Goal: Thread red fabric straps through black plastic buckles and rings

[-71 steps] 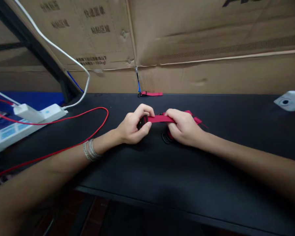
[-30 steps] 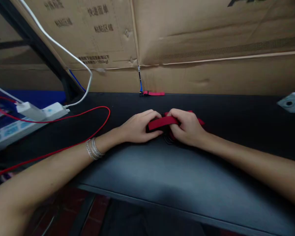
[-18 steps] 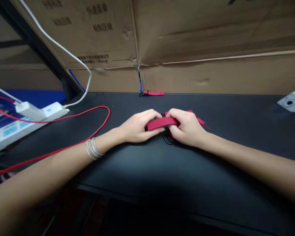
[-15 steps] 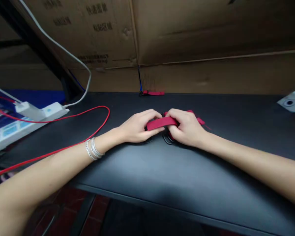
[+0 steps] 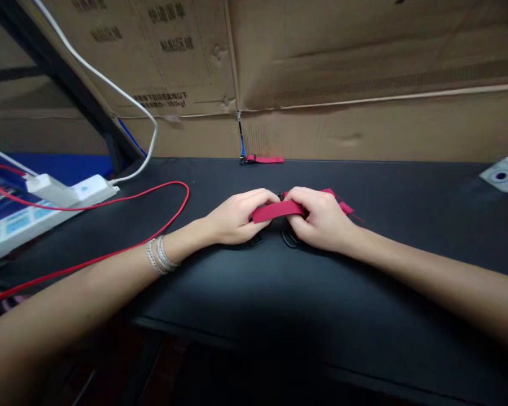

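Clenched fingers of the left hand and right hand gripping a red webbing strap, mid-worktop. Just below the right palm, a black plastic loop, perhaps a buckle ring, partly hidden.

A black desktop carries a short red strap with a black buckle against its far edge and a white camera at the right edge. Toward the left end sits a white power strip, and a red cable loops from there across the surface toward the near left corner. The black loops of a second red strap rest at mid-desk.
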`<state>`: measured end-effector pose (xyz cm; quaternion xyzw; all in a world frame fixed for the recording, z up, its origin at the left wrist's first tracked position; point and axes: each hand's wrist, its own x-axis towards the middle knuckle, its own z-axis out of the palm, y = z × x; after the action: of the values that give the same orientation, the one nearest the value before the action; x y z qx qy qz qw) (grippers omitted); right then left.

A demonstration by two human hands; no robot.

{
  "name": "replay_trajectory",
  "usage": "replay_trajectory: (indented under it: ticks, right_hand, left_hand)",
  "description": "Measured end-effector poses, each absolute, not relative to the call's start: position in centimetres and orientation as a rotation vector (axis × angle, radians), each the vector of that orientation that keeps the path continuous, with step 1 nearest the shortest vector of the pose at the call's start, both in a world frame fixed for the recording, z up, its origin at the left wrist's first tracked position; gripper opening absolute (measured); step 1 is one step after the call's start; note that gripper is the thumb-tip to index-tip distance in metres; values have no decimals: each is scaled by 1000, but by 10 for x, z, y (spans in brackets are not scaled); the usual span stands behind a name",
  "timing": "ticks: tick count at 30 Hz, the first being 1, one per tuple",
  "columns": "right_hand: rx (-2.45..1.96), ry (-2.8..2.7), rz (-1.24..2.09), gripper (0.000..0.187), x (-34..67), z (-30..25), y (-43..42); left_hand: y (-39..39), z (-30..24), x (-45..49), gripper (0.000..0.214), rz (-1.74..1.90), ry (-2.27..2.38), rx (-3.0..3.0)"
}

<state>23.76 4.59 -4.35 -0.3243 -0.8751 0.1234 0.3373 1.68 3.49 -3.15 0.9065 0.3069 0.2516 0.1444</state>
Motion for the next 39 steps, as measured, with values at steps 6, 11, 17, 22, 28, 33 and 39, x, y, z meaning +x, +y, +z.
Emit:
replay_trajectory:
  ticks: [6, 11, 17, 22, 28, 33, 39]
  right_hand:
    - [-871, -2287, 335, 6, 238, -43, 46]
    - [-895, -2305, 354, 7, 236, -44, 46]
    - [-950, -2349, 387, 10, 235, -43, 46]
    - [-1000, -2374, 422, 14, 235, -41, 46]
    - [-1020, -2401, 455, 15, 234, -40, 46]
    - [-1027, -2417, 467, 16, 233, -40, 46]
    - [-1026, -2422, 474, 17, 234, -39, 46]
  left_hand:
    - [35, -31, 17, 22, 687, 911, 2594]
    - [36, -32, 17, 22, 679, 914, 2593]
    - [37, -31, 17, 24, 630, 904, 2625]
    - [38, -30, 17, 28, 583, 919, 2605]
    - [37, -29, 18, 30, 509, 966, 2604]
    - [36, -27, 19, 29, 482, 992, 2591]
    - [35, -25, 19, 29, 483, 985, 2585]
